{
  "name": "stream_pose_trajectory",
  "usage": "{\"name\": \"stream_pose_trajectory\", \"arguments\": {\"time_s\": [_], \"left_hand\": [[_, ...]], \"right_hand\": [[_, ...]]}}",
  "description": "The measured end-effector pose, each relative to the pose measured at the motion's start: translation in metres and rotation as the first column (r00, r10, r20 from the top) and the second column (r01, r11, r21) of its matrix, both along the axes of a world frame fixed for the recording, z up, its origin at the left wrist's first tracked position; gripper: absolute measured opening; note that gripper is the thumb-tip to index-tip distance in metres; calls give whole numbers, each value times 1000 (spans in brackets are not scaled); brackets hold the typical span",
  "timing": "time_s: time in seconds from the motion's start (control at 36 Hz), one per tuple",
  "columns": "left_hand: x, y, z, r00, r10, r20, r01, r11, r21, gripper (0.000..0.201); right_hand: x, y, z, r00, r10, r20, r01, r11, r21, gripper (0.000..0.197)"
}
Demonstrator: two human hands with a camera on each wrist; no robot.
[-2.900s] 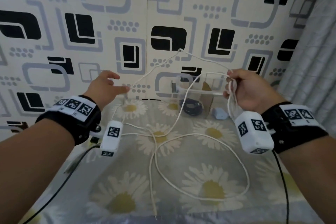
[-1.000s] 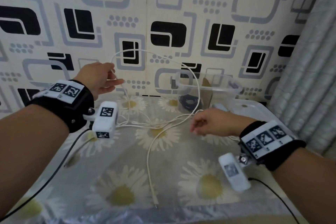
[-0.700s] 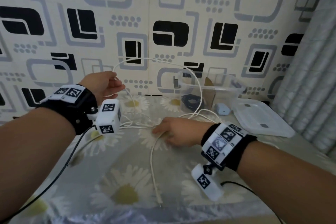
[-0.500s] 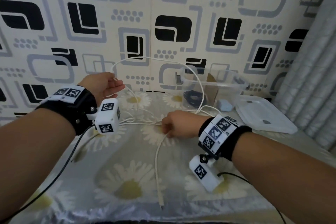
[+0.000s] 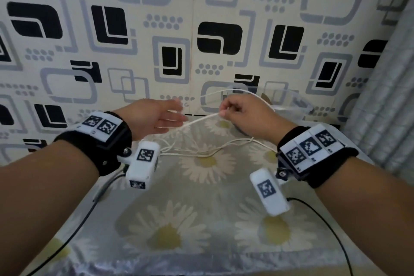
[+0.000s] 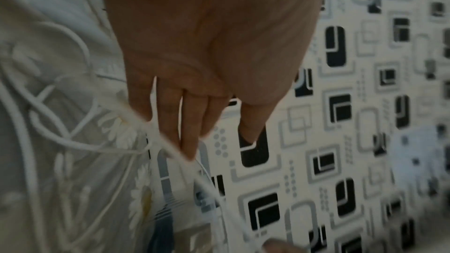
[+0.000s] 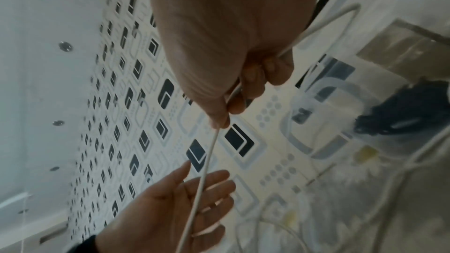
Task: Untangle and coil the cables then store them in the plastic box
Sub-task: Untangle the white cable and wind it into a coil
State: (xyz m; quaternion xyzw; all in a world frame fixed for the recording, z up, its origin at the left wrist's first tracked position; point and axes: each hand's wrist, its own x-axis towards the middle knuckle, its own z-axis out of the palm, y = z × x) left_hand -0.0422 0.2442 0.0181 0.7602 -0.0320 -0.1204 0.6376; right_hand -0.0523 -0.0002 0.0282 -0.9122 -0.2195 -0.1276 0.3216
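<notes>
A long white cable (image 5: 198, 119) stretches taut between both hands above the daisy-print table (image 5: 201, 219). My right hand (image 5: 221, 114) pinches it between thumb and fingers (image 7: 226, 116), and a loop (image 5: 235, 91) arcs over that hand. My left hand (image 5: 179, 114) is held flat with straight fingers (image 6: 192, 138), and strands of the cable (image 7: 207, 209) lie across them. The rest of the cable (image 5: 201, 152) lies tangled on the table below. The clear plastic box (image 5: 298, 105) stands behind my right hand, with a coiled black cable (image 7: 401, 122) inside.
The patterned wall (image 5: 201, 29) rises right behind the table, and a grey curtain (image 5: 385, 96) hangs at the right. Thin black wrist-camera wires (image 5: 78, 226) (image 5: 324, 219) trail over the table's front on both sides.
My right hand rose from the table with the white cable and came up level with the left. The cable end that lay near the front edge is gone from there.
</notes>
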Motion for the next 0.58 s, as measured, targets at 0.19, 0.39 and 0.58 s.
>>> {"name": "stream_pose_trajectory", "arguments": {"time_s": [0.19,0.39,0.58], "left_hand": [[-14,-9,-2,965,-219,146,170,942,290,32],[-5,2,7,996,-27,89,65,885,-461,36],[10,31,17,953,302,26,-187,652,-735,31]], "right_hand": [[4,-23,20,978,-165,131,148,981,127,12],[2,-43,18,995,-65,-70,84,946,314,16],[-6,-46,7,986,54,-160,-16,972,233,8]]}}
